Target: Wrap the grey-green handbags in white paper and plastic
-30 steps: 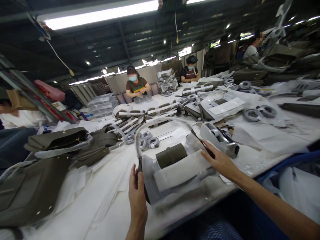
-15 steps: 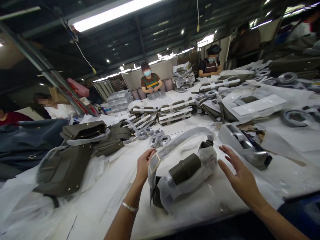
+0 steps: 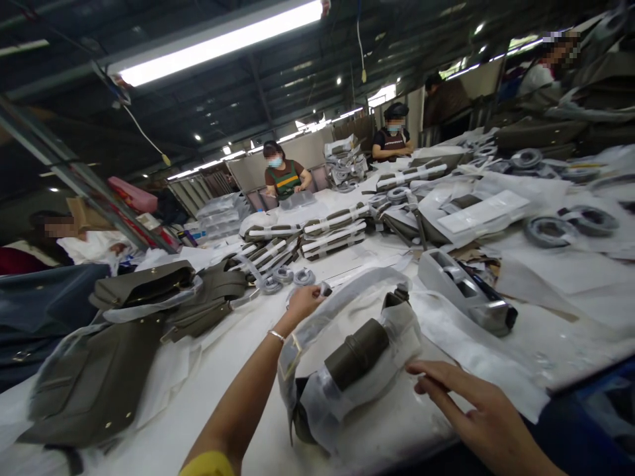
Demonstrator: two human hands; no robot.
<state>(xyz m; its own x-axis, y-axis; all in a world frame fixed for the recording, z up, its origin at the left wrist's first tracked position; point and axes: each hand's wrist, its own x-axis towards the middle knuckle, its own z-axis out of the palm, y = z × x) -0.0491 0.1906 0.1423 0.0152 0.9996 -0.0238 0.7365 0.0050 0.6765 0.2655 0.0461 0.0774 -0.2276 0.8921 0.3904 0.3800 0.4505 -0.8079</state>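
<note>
A dark olive bag (image 3: 356, 354), partly wrapped in translucent film, lies on the white table in front of me. Its strap (image 3: 342, 294), covered in film, arches up behind it. My left hand (image 3: 306, 302) reaches past the strap, its fingers closed on a small grey wrapped coil at the far side of the bag. Beside the bag's right end is my right hand (image 3: 459, 393), fingers apart and holding nothing, with the fingertips close to the film. More grey coils (image 3: 303, 277) sit just beyond my left hand.
Olive bags (image 3: 99, 370) are piled at the left. Wrapped flat bundles (image 3: 333, 231) lie farther back. A grey tape dispenser (image 3: 466, 291) stands at the right, near loose film and paper. Two people work across the table.
My left hand has moved from beside the strap forward to the coils and closed on one. My right hand has come lower and nearer the front of the bag. The view has shifted.
</note>
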